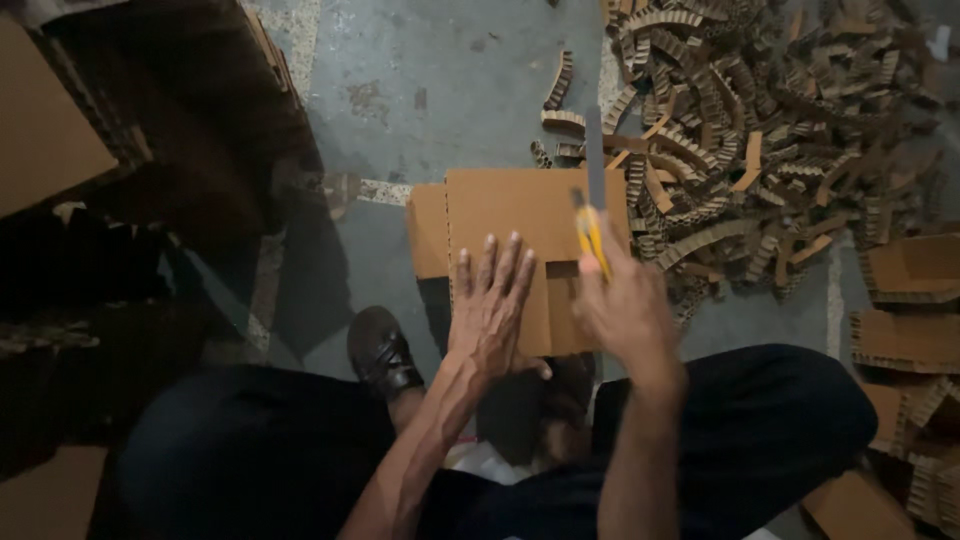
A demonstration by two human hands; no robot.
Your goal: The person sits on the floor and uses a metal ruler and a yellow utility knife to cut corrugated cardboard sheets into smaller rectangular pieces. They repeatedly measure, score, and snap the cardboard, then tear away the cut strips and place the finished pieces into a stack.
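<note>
Two hands are working mid-frame: our left hand [490, 305] is pressing flat-fingered on cardboard [515, 225], our right hand [625, 305] is gripping a yellow knife [590, 235].

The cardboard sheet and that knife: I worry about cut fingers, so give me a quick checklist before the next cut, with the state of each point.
1. Left hand flat on the cardboard sheet: ok.
2. Right hand has a firm grip on the yellow knife: ok.
3. Blade out: ok.
4. Left fingers away from the blade: ok, a gap shows.
5. Foot in the sandal away from the sheet: cannot tell.
</note>
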